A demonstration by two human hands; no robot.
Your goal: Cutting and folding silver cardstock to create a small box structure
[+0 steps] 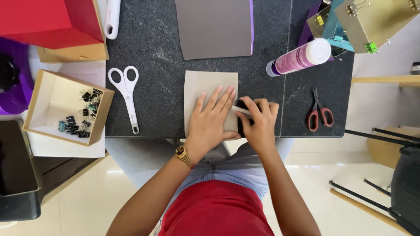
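Person seen from above: bare forearms, no sleeves in view; gold-toned metal-link wristwatch (184, 156) with a dark round face just behind the left hand (213, 117); red top below the watch, light blue denim between it and the dark surface (153, 43); right hand (259, 123) unadorned.

two scissors (127, 94), one glue bottle (299, 57), two hands (212, 118), one clip box (65, 107)

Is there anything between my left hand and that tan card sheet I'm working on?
Nothing visible. The left hand lies flat on the tan card sheet, fingers spread. The right hand holds a small white tool at the sheet's right edge.
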